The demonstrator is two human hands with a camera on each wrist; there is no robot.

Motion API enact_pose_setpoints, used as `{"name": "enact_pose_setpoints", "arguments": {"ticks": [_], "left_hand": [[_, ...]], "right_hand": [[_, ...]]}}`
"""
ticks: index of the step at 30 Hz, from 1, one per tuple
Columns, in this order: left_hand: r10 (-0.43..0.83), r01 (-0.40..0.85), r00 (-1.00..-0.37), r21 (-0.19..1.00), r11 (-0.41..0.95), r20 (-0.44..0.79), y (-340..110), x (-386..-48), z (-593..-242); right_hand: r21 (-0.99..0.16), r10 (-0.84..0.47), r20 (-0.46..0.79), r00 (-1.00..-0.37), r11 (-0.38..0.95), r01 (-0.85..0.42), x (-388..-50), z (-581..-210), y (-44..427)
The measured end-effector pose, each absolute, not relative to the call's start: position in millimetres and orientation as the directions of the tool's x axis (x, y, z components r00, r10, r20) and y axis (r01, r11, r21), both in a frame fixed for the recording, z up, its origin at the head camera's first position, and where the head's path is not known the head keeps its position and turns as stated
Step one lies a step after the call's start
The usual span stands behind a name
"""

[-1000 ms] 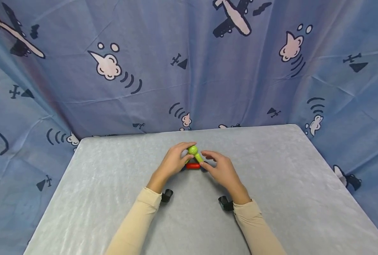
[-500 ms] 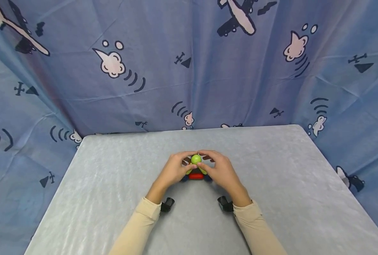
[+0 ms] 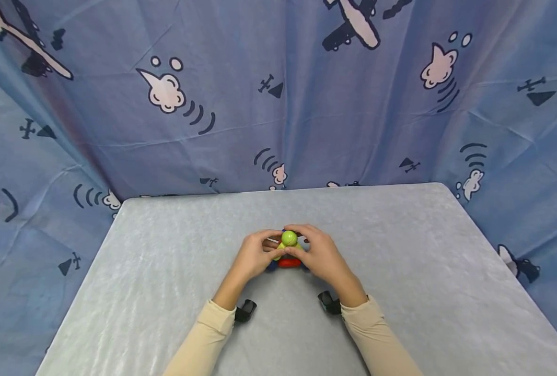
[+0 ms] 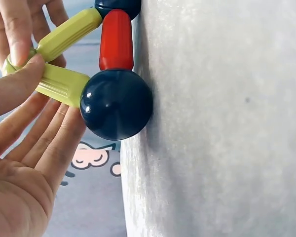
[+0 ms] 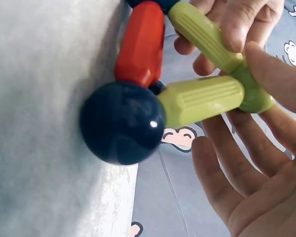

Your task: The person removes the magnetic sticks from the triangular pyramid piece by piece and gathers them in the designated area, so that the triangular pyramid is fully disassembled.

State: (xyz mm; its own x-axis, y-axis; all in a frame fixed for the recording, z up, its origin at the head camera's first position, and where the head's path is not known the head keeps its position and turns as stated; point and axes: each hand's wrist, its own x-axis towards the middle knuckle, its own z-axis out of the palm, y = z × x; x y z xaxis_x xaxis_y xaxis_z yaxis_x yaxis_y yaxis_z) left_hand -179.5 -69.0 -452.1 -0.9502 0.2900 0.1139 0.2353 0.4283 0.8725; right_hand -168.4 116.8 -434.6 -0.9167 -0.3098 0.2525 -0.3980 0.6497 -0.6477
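Observation:
A toy frame of rods and balls stands on the table between my hands. At its top is a lime-green ball (image 3: 289,238). Yellow-green rods (image 5: 204,101) slope from it to dark blue balls (image 4: 116,104), joined low down by a red rod (image 3: 289,263). My left hand (image 3: 255,254) pinches the lime-green ball from the left, thumb in front and index finger behind. From the other side my right hand (image 3: 323,256) pinches the same ball, its other fingers spread below in the right wrist view. The fingers partly hide the rear of the frame.
The pale grey cloth-covered table (image 3: 165,271) extends around the hands. Behind it hangs a blue curtain (image 3: 231,130) with printed airplanes. Black wrist cameras (image 3: 245,310) sit under both wrists.
My right hand has come inward from beside a yellow-green rod to the lime-green ball. The ball now sits centred above the red rod, and the frame appears lower in the head view.

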Motion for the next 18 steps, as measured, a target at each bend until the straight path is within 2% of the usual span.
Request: {"name": "enact_pose_setpoints", "arguments": {"ticks": [5,12,18], "left_hand": [[0.271,0.224,-0.956,0.869,0.441,0.109,-67.5,-178.3,-452.2],[0.236,0.2,-0.966,0.877,0.437,0.103,-65.6,-177.3,-453.6],[0.211,0.176,-0.973,0.89,0.42,0.093,-66.0,-178.0,-454.4]], "right_hand": [[-0.624,-0.287,0.272,-0.918,0.674,-0.396,-168.1,-437.6,114.5],[-0.571,-0.28,0.373,-0.885,0.682,-0.457,-168.1,-439.7,111.0],[-0.569,-0.262,0.407,-0.875,0.677,-0.467,-168.1,-442.2,107.5]]}}
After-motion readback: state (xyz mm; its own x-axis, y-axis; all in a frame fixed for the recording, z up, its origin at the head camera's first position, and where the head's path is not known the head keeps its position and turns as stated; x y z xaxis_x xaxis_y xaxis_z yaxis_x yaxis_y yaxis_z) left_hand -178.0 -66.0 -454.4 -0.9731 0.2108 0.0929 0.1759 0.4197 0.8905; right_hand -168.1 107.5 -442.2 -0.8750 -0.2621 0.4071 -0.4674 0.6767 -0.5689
